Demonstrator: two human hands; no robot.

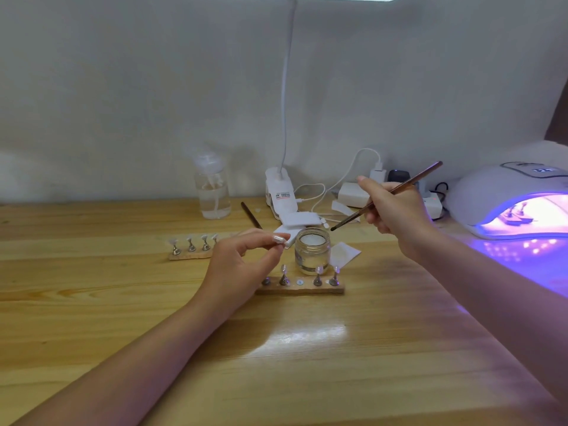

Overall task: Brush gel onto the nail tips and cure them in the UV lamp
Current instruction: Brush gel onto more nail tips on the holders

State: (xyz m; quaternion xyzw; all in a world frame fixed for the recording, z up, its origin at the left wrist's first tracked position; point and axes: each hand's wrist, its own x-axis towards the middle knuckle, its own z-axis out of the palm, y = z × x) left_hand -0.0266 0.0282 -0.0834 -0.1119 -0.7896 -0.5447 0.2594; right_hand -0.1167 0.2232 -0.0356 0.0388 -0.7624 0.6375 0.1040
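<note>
My right hand [396,210] grips a thin brown brush [387,195], its dark tip hanging just right of a small open glass jar [312,250]. My left hand [242,262] pinches a small nail tip on its stand [278,239] between thumb and fingers, lifted left of the jar. In front of the jar lies a wooden strip [299,287] with several metal stands carrying nail tips and one bare slot. A second strip [190,249] with more tips lies further left. The UV lamp [507,198] glows purple at the right, with tips inside it.
A clear pump bottle [212,192] stands at the back. A clip lamp base [281,195], white pads [299,219], chargers and cables crowd the back middle. Another brush [250,215] lies on the wooden table [123,302]. A white wipe [345,253] sits right of the jar.
</note>
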